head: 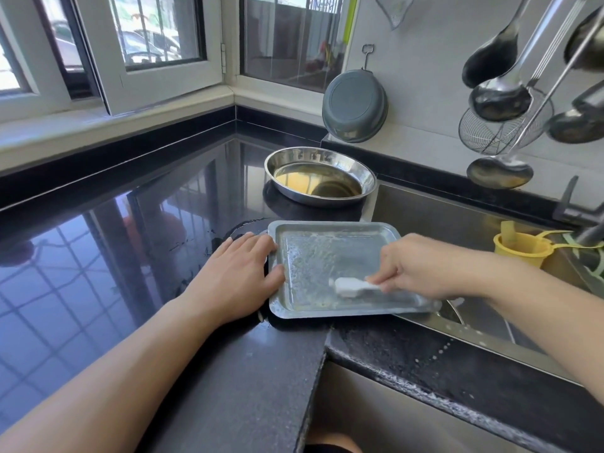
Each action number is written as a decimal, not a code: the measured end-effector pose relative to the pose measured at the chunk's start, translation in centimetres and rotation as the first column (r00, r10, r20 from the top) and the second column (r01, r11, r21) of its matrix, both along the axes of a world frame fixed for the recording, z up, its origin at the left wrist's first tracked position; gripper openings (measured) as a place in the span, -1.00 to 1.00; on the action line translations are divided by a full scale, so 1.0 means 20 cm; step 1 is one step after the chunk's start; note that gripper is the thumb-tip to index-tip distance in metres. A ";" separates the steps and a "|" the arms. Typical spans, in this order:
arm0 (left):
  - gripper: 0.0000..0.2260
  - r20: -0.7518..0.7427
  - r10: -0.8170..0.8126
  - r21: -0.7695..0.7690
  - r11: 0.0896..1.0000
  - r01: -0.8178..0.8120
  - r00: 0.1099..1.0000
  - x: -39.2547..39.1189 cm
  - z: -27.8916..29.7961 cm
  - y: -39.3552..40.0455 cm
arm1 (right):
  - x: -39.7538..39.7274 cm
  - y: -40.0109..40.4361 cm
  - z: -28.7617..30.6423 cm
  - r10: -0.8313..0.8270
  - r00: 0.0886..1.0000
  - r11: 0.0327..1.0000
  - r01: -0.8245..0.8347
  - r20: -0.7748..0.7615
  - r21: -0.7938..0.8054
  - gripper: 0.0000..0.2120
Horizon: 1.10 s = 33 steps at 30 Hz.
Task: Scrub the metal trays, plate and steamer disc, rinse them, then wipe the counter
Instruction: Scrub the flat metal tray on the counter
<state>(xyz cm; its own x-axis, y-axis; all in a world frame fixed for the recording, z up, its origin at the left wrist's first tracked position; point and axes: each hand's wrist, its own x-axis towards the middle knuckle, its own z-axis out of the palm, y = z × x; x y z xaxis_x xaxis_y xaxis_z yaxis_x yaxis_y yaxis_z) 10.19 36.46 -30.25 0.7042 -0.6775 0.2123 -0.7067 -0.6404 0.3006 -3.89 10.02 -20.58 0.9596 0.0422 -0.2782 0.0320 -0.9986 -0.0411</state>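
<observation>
open black counter (pixel 114 243) left of the tray (pixel 330 237); steel bowl (pixel 319 179) behind, hanging ladles (pixel 500 96) above the sink (pixel 434 210)

Rectangular tray (pixel 327 256): dull grey metal, filmed with soapy smear. Brush (pixel 351 286): white plastic. Oval dish (pixel 320 179): polished steel, mirror-bright. Desk (pixel 130 230): black stone, glossy, reflective. Sink (pixel 425 210): brushed steel. Strainer cup (pixel 523 251): yellow plastic.

No readable text, labels, brands or numbers anywhere: tray, bowl, utensils and desk all unmarked.
</observation>
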 end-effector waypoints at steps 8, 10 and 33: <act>-0.39 0.025 -0.010 -0.021 1.000 0.010 1.000 -0.01 0.01 0.00 | -0.08 0.06 -0.02 -0.006 1.000 0.999 0.007 -0.007 0.041 -0.80; -0.51 0.023 -0.006 -0.025 1.000 0.007 1.000 -0.02 0.01 0.00 | -0.06 0.00 -0.01 -0.105 0.993 0.994 0.106 0.052 -0.013 -0.85; -0.37 -0.029 -0.022 0.058 0.998 0.023 0.999 -0.05 0.05 -0.02 | 0.00 0.10 -0.02 0.004 1.000 1.000 -0.004 -0.009 -0.017 -0.81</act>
